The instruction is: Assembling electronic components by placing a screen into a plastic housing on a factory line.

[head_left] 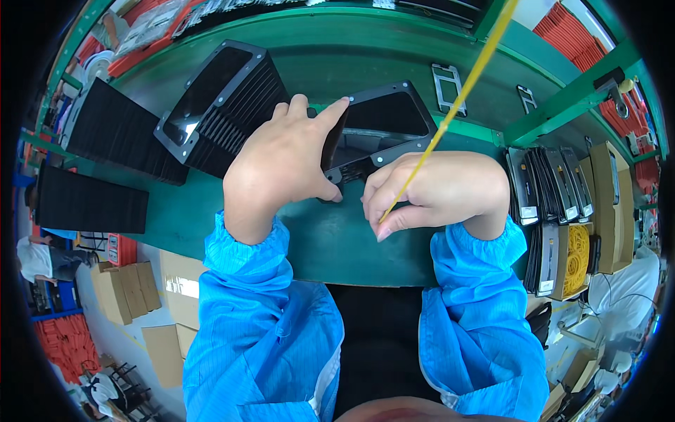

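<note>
My left hand (278, 155) is closed around the left edge of a dark glossy panel (335, 144), its thumb at the lower corner and a finger at the top. Just behind that panel lies a stack of black-framed panels (394, 116) with screws at the corners. To its right, my right hand (439, 186) is bent over with thumb and fingers pinched together. A thin yellow strand (457, 105) runs down from the upper edge of the view across this hand and ends at the pinched fingertips. The lower side of the stack is partly hidden by both hands.
Tall stacks of black framed panels (232, 105) stand at the left of the green bench (337, 246). On the right are black packets (555, 183) and a box of yellow bands (578, 257). Metal brackets (447, 88) lie at the back, near a green post (562, 105).
</note>
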A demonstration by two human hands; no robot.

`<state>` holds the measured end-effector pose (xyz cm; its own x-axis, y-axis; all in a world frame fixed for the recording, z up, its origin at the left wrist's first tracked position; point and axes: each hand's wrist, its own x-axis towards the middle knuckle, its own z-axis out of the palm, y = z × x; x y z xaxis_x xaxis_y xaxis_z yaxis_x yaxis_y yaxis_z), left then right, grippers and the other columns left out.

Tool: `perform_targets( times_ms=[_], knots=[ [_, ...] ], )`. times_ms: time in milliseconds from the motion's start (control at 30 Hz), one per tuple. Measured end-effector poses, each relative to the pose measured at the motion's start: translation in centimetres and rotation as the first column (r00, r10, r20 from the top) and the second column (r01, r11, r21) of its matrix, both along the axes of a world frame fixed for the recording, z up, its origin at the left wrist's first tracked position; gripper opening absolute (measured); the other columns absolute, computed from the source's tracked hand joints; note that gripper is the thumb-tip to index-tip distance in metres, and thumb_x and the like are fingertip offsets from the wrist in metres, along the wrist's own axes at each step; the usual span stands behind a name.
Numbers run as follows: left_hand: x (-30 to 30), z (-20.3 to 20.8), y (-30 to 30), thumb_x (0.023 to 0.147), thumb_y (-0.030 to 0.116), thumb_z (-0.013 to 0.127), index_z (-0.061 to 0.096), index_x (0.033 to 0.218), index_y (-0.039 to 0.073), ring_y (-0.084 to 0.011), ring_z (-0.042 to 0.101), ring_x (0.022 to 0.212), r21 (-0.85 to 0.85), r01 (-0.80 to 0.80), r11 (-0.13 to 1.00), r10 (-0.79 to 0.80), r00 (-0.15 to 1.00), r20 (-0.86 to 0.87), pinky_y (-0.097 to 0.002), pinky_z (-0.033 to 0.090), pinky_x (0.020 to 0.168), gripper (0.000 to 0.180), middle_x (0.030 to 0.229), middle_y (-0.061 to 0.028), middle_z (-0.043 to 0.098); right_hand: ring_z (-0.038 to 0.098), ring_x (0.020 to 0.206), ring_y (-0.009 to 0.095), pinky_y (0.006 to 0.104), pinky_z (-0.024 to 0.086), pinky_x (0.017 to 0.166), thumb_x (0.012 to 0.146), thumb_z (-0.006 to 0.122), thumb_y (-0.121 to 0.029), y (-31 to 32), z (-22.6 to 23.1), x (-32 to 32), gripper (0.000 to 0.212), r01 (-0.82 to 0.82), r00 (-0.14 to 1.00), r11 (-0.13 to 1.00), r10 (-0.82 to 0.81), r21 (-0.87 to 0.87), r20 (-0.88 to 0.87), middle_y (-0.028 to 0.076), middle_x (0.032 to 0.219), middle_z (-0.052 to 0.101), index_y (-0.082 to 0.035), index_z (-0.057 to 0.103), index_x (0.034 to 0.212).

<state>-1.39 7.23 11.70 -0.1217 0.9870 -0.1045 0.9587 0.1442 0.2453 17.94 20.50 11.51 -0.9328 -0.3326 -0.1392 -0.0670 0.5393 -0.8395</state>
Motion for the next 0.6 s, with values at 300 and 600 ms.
perform_targets(
  times_ms=[300, 600],
  knots=[
    [-0.2, -0.2, 0.0, 0.052, 0.026, 0.097, 0.042, 0.161, 0.018, -0.0418, 0.057, 0.119, 0.041, 0.010, 0.999, -0.009, 0.999, -0.032, -0.0453, 0.055, 0.101, 0.122, 0.124, -0.0245, 0.057, 0.069, 0.100, 0.031, 0.0406, 0.056, 0.085, 0.097, 0.075, -0.021, 0.0, -1.2, -0.8, 0.017, -0.060, 0.990, 0.998, 0.060, 0.000, -0.126, 0.013, 0.103, 0.070, -0.003, 0.076, 0.098],
    [-1.9, 0.5, 0.0, 0.056, 0.028, 0.095, 0.053, 0.155, 0.014, -0.0394, 0.059, 0.116, -0.008, 0.026, 1.000, -0.025, 0.996, 0.090, -0.0424, 0.055, 0.095, 0.109, 0.124, -0.0235, 0.058, 0.070, 0.103, 0.033, 0.0421, 0.056, 0.089, 0.101, 0.067, -0.016, 0.2, 0.2, -1.1, 0.017, 0.007, 0.984, 1.000, -0.012, -0.030, -0.180, 0.016, 0.104, 0.070, -0.001, 0.072, 0.094]
  ],
)
